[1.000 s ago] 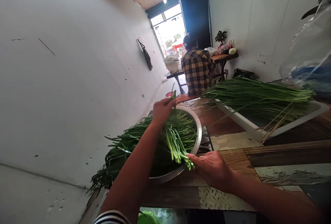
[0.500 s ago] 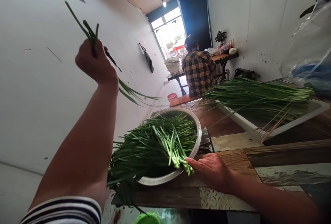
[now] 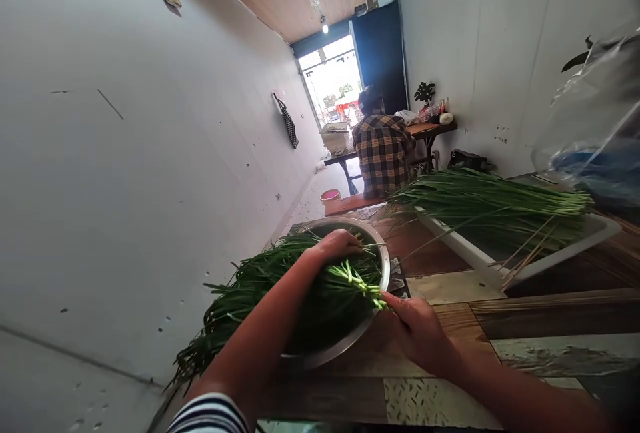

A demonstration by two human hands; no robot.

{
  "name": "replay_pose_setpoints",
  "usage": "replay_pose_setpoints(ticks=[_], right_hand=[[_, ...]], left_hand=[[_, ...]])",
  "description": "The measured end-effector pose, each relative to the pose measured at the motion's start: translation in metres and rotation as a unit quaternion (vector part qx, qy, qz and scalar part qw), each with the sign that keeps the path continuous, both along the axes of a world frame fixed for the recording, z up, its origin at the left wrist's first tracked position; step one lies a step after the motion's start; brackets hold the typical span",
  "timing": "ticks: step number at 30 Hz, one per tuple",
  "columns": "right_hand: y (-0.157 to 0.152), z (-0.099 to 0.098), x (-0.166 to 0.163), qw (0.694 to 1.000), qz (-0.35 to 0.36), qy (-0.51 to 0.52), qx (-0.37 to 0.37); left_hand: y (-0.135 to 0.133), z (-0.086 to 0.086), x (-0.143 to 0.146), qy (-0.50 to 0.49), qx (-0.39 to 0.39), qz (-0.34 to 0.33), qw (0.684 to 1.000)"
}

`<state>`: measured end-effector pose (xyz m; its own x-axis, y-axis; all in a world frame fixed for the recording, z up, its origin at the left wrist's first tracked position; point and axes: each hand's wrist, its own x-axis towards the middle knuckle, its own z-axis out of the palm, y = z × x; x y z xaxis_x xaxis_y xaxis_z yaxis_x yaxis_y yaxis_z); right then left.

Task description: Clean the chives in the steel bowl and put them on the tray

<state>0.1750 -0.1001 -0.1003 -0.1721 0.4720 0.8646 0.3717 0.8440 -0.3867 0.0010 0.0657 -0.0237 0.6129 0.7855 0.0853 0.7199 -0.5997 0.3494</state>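
Observation:
A round metal bowl (image 3: 384,261) sits on the patchwork wooden table (image 3: 525,316), heaped with long green chives (image 3: 260,280) that spill over its left rim. My left hand (image 3: 336,246) lies on top of the heap near the bowl's far side, fingers curled down onto the stalks. At the bowl's near right rim my right hand (image 3: 417,330) pinches the pale cut ends of a small bunch of chives (image 3: 360,281).
A white tray (image 3: 500,266) on the right holds another long bundle of chives (image 3: 490,203). A clear plastic bag (image 3: 595,126) hangs at the far right. A person in a plaid shirt (image 3: 383,152) sits at a far table with their back to me. A white wall runs along the left.
My left hand, raised high against the wall with a few chive leaves, has come back down onto the heap in the bowl. The right hand stays at the bowl's rim.

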Motion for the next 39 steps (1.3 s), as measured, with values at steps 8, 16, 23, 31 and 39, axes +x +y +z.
replay_pose_setpoints(ticks=[8, 16, 23, 31, 39], right_hand=[[-0.002, 0.004, 0.000, 1.000, -0.002, 0.015, -0.020], [-0.004, 0.006, 0.000, 0.996, -0.055, 0.023, -0.068], [-0.001, 0.016, 0.000, 0.966, -0.049, 0.129, -0.220], [0.015, 0.023, 0.000, 0.866, 0.050, 0.312, -0.389], [0.019, 0.020, 0.006, 0.848, 0.069, 0.322, -0.415]], left_hand=[[0.011, -0.010, -0.004, 0.010, 0.052, -0.057, 0.997], [0.011, -0.017, 0.012, -0.033, 0.027, -0.057, 0.997], [-0.011, 0.009, 0.022, -0.169, -0.016, 0.015, 0.985], [-0.042, 0.029, 0.018, -0.309, -0.124, 0.056, 0.941], [-0.053, 0.032, 0.033, -0.341, -0.087, 0.067, 0.934]])
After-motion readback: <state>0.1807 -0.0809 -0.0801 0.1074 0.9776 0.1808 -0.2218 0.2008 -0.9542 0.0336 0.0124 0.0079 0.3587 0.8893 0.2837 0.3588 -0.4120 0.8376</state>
